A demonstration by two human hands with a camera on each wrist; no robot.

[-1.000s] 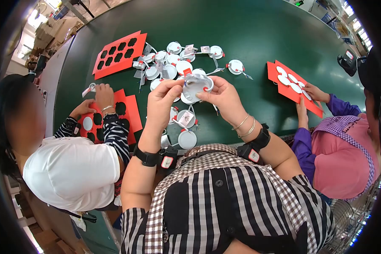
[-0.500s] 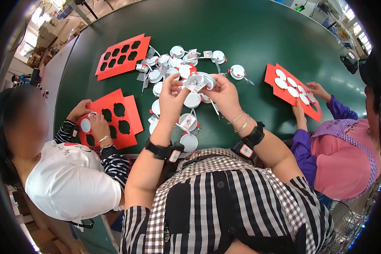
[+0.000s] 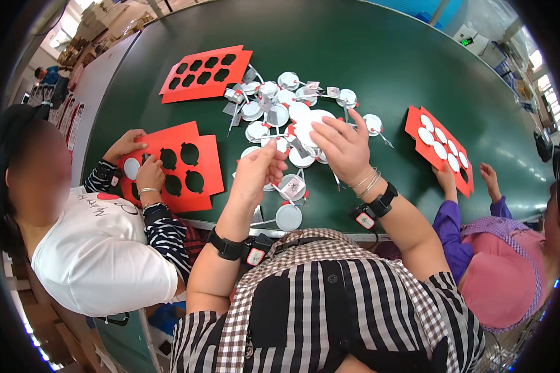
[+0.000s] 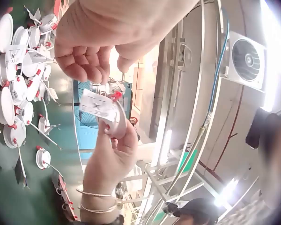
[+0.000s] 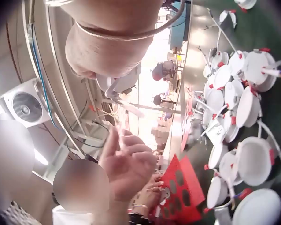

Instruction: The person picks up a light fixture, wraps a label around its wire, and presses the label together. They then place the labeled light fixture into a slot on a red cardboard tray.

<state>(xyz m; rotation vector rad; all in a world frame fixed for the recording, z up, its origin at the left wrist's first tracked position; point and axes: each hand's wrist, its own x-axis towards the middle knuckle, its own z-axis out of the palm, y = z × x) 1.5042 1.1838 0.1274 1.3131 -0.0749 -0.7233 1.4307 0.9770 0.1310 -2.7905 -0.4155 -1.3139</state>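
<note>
My right hand (image 3: 345, 146) holds a round white downlight (image 3: 316, 124) by its rim above the pile, its smooth white face showing in the head view. In the left wrist view, that downlight (image 4: 118, 124) has a printed label (image 4: 97, 107) and a red clip, and the right thumb and fingers (image 4: 126, 147) pinch its edge. My left hand (image 3: 259, 174) hangs a little apart from it, fingers loosely curled and nothing seen between them. The right wrist view shows the left palm (image 5: 131, 168) beneath the downlight's dangling white cable (image 5: 126, 105).
Many downlights (image 3: 289, 217) with cables and labels lie on the green table (image 3: 367, 50). A red board (image 3: 239, 74) with cut-outs lies at the back left. At left, a person works on another red board (image 3: 214, 165); at right, one handles a board (image 3: 417, 127) holding white discs.
Both hands were at the downlight earlier; the left has since come away from it. The right hand has turned the downlight, so its white face now shows in the head view instead of its labelled side.
</note>
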